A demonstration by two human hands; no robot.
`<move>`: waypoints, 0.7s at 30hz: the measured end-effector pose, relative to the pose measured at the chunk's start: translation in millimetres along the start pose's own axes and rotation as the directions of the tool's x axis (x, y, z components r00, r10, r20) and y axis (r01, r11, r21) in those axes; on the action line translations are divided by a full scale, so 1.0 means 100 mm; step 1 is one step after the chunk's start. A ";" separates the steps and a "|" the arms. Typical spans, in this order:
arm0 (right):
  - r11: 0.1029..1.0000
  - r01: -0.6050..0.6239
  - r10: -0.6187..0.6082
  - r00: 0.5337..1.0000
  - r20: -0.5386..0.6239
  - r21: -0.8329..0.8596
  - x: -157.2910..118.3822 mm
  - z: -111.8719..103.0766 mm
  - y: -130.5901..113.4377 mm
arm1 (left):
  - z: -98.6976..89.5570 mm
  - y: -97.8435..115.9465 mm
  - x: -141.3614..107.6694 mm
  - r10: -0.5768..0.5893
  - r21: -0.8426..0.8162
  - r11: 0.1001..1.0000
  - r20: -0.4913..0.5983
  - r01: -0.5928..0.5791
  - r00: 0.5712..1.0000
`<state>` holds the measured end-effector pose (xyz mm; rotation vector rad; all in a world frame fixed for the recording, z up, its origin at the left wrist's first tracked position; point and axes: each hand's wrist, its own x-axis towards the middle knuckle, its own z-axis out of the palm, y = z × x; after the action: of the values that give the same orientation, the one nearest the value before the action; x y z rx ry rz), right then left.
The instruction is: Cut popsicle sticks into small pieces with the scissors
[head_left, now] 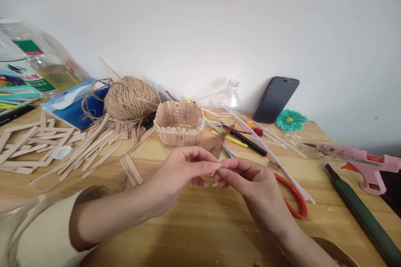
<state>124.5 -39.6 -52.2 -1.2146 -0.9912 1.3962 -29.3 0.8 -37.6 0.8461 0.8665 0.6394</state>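
In the middle of the head view, my left hand (pixel 191 167) and my right hand (pixel 247 179) meet fingertip to fingertip over the table. Both are closed in a pinch on a small pale piece (pixel 218 166), mostly covered by the fingers, so its kind is unclear. Just behind my left hand stands a small basket of craft sticks (pixel 180 135), trimmed with silvery pipe cleaner. Brown paper-like scraps (pixel 216 144) lie beyond the fingertips. A pair of scissors with red handles (pixel 296 200) lies partly hidden beneath my right hand.
Loose craft sticks (pixel 90 154) and a ball of twine (pixel 130 98) spread over the left side. At right lie a pink glue gun (pixel 360 160) and a dark green tool (pixel 360 212). A phone (pixel 275 100) leans on the wall near a teal flower (pixel 290 121) and a cut bottle top (pixel 230 96).
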 end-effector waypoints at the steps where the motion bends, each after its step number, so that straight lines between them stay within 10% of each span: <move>1: 1.000 -0.003 0.003 1.000 0.002 0.006 0.00 0.00 0.01 | 0.00 0.00 0.00 -0.002 0.000 1.000 0.002 0.002 1.000; 21: 0.990 -0.094 0.080 0.988 0.133 0.104 0.02 0.00 0.01 | -0.08 0.08 0.03 0.004 0.087 0.996 0.123 -0.014 0.992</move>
<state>124.5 -37.9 -54.0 -1.1085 -0.9457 1.5935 -36.2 10.4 -34.8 0.9591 0.7835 0.5541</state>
